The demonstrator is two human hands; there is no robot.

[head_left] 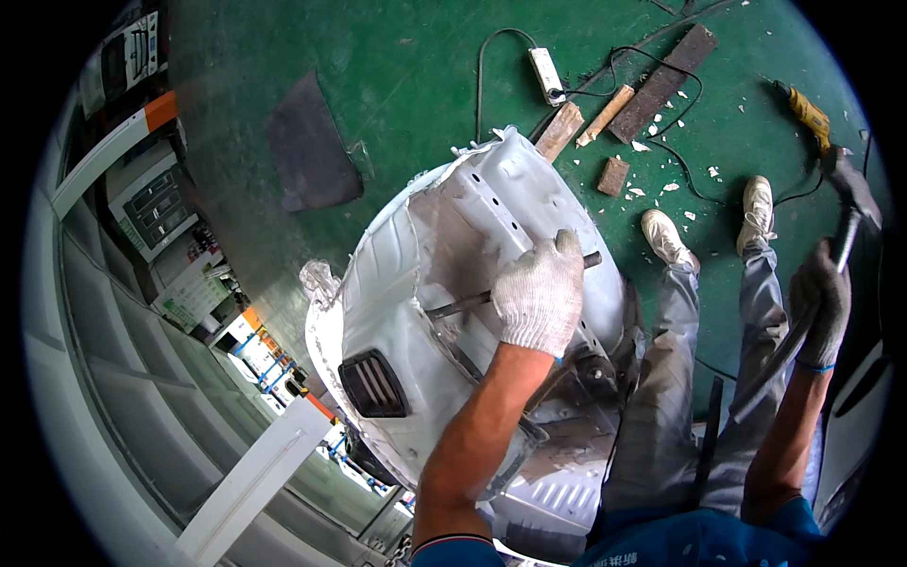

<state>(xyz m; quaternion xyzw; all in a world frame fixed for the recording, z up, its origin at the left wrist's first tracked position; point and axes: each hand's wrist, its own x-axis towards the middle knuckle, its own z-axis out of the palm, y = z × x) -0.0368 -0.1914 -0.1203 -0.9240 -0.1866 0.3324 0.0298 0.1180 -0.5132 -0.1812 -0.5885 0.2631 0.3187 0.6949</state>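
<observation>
Green floor (416, 85), left hand (540, 295) closed round bar (460, 305)

I see the body section (553, 194) at the centre of my feed, the vent (374, 385) on its left side and the rod (458, 306) over it in the left hand (539, 295). The legs (657, 416) stand just right of the section, the hammer (853, 192) farther right in the right hand (822, 307). Beyond, on the floor (416, 76), the mat (312, 146) lies left, the power strip (546, 76) behind the section, the plank (664, 85) right of that, the drill (810, 115) farthest right
</observation>
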